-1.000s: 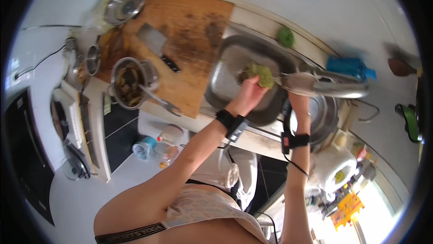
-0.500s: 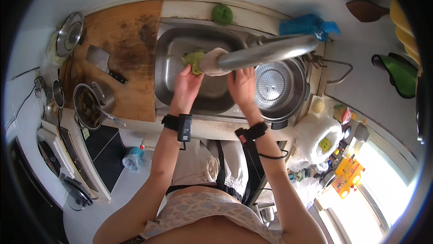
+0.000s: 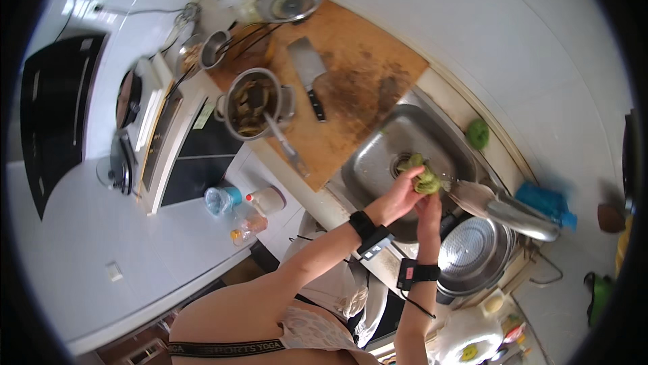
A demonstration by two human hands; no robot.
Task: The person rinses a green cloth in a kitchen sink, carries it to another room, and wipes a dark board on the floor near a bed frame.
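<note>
Over the steel sink (image 3: 364, 169), my left hand (image 3: 399, 195) is closed on a pale green, crumpled clump (image 3: 425, 181) that looks like a leafy vegetable. My right hand (image 3: 429, 211) reaches in from below, its fingers bent against the lower side of the same clump. Part of the clump is hidden by the fingers. Just right of it, the tap (image 3: 523, 218) ends in a whitish cloth-like sleeve (image 3: 471, 199), with water seeming to come from its end. The drain (image 3: 401, 164) lies behind the clump.
Left of the sink, a wooden board (image 3: 368, 61) carries a cleaver (image 3: 309, 68) and a steel pot (image 3: 251, 105) with a handle jutting out. A perforated steel basin (image 3: 472, 247) stands on the right. A green scrubber (image 3: 477, 134) and a blue packet (image 3: 540, 203) line the back ledge.
The view has swung left, so the counter appears slanted. My right hand has moved from beside the tap to the clump, and both hands now meet there.
</note>
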